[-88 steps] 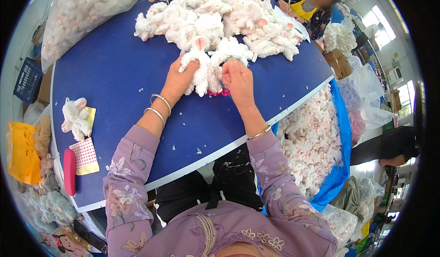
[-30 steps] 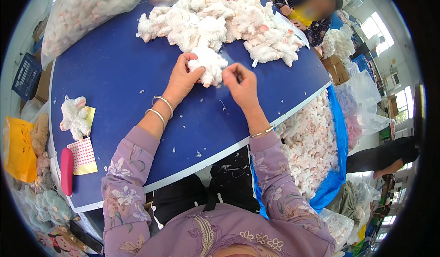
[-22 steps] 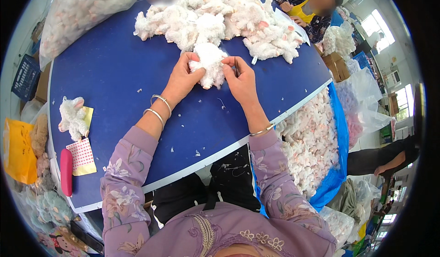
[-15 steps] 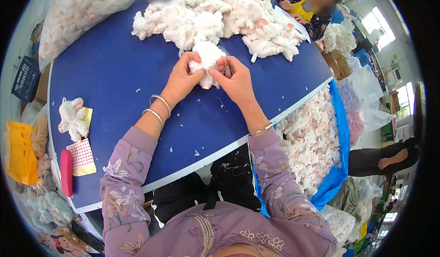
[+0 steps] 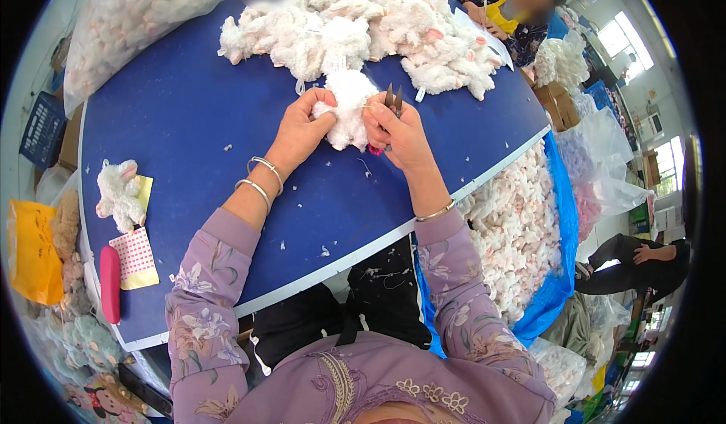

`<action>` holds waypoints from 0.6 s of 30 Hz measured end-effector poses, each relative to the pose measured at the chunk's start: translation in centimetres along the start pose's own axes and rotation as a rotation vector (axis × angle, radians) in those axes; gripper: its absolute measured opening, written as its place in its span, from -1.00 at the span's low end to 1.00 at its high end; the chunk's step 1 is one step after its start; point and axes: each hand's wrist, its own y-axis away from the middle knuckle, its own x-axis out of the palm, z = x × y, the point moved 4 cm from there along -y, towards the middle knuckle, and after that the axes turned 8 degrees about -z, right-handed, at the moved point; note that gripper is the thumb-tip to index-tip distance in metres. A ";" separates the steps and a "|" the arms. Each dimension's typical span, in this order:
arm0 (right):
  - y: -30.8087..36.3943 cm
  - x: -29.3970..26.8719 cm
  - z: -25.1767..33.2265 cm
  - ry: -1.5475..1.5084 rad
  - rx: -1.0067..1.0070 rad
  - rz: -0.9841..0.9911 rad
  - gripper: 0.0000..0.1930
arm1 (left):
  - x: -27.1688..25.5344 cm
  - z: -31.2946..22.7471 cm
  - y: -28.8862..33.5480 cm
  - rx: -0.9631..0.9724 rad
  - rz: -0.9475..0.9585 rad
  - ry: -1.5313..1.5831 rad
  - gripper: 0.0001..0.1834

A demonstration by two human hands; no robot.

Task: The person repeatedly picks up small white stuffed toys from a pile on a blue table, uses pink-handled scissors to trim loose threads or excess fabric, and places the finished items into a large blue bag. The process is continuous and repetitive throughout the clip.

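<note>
In front of me on the blue table (image 5: 189, 121) lies a fluffy white plush toy (image 5: 348, 106). My left hand (image 5: 306, 121) is closed on its left side, thumb and fingers pinching the fur. At the toy's right side my right hand (image 5: 395, 129) is closed around a pair of thread snips (image 5: 390, 100). Their dark blades point up and away from me, and a bit of pink shows below the fist. What looks like a thin thread runs between the toy and the right fingers, too fine to be sure.
A big heap of white plush toys (image 5: 333, 27) covers the far side. At left lie one plush lamb (image 5: 119, 197), a sticker sheet (image 5: 136, 257) and a pink case (image 5: 110, 284). A blue-lined bin (image 5: 522, 235) of plush stands at right. Across the table a person (image 5: 514, 15) writes.
My right hand has drawn slightly right, away from the toy, and the snips' blades now stand up from the fist. My left hand keeps its pinch. The person at far right has shifted.
</note>
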 end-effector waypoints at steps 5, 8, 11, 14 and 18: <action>0.4 1.1 -0.5 0.222 0.057 0.025 -0.88 | -0.1 -0.1 -0.3 -0.016 -0.049 -0.120 -0.70; 0.6 1.2 -0.5 0.276 0.050 0.043 -0.84 | 0.2 -0.5 -0.1 -0.006 -0.097 -0.207 -0.61; 0.2 1.2 0.2 0.173 0.002 -0.074 -0.73 | -0.6 0.8 -0.6 -0.011 -0.147 -0.170 -0.60; 0.1 -0.3 0.0 0.143 -0.084 -0.131 -0.64 | -0.4 0.6 -0.5 -0.030 -0.172 -0.045 -0.63; 0.0 0.3 0.0 0.726 -0.315 -0.207 -0.71 | -1.0 1.3 -0.8 -0.036 -0.236 0.022 -0.65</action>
